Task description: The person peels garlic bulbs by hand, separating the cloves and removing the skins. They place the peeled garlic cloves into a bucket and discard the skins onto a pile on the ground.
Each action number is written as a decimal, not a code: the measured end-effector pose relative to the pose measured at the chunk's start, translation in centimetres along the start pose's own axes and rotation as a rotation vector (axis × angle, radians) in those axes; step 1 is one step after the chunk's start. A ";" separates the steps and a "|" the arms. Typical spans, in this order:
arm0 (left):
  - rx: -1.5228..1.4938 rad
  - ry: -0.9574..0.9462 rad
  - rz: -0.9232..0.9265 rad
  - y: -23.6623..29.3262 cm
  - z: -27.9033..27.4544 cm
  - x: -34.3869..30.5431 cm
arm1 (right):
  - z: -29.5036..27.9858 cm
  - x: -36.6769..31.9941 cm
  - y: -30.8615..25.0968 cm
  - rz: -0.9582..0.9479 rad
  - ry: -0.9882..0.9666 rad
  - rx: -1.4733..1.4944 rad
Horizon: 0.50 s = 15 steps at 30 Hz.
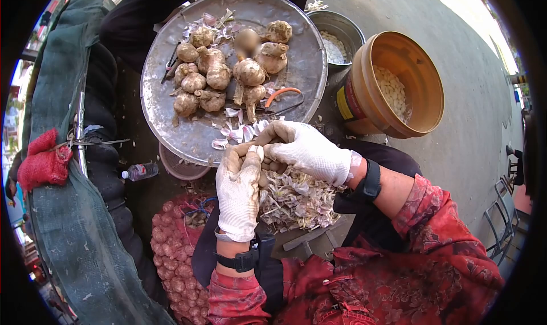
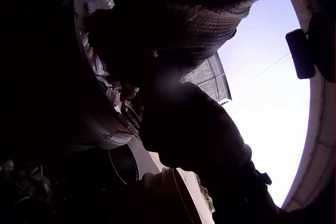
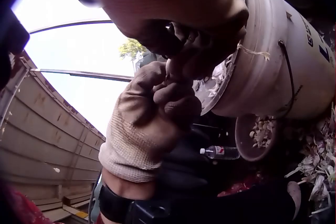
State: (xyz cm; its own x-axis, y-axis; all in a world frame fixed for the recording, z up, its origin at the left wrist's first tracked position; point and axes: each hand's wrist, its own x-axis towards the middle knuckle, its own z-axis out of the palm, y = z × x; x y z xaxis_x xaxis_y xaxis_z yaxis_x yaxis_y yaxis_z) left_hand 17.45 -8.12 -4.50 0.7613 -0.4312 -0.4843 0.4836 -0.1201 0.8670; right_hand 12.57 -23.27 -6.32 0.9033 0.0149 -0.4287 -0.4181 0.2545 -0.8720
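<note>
Both hands wear white knit gloves with soiled fingers and meet at the near rim of a round metal tray (image 1: 156, 120). A small pale garlic clove (image 1: 260, 152) shows between the fingertips. My left hand (image 1: 239, 188) pinches it from the left, thumb on top. From the other side my right hand (image 1: 310, 151) grips it with curled fingers. Much of the clove is hidden by the fingers, and the left wrist view is very dark. Just beyond the hands lie loose purple-white garlic cloves (image 1: 246, 132). Whole garlic bulbs (image 1: 217, 75) sit farther back on the tray.
An orange-handled tool (image 1: 283, 93) lies on the tray. Right of it stand an orange bucket (image 1: 424, 80) and a metal pot (image 1: 356, 34), both with peeled cloves. Garlic skins (image 1: 299, 202) pile below my hands. A net sack of garlic (image 1: 171, 268) and a bottle (image 1: 141, 172) are at left.
</note>
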 end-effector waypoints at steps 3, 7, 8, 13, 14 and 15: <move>-0.018 0.040 0.096 -0.6 0.3 0.0 | -0.3 -0.1 -0.4 0.055 -0.048 0.123; 0.119 0.034 0.256 -1.0 0.4 -0.1 | 0.3 0.2 -0.2 0.038 -0.038 0.082; 0.103 0.023 0.172 -0.6 0.4 -0.3 | 0.2 0.0 -0.5 0.057 -0.042 0.080; -0.106 0.010 -0.044 -0.3 0.1 0.1 | 0.3 -0.1 -0.2 -0.004 -0.001 0.063; -0.139 0.005 -0.040 -0.1 0.2 -0.1 | 0.5 -0.3 -0.4 -0.042 0.041 -0.027; -0.160 0.013 -0.051 0.0 0.3 0.0 | 0.7 -0.3 -0.6 -0.140 0.079 -0.114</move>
State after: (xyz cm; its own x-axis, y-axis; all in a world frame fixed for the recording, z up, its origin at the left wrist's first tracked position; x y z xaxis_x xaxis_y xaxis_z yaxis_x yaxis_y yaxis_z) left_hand 17.27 -8.37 -4.46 0.7391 -0.4165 -0.5295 0.5835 0.0030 0.8121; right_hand 12.63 -22.73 -5.56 0.9450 -0.0902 -0.3143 -0.3008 0.1376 -0.9437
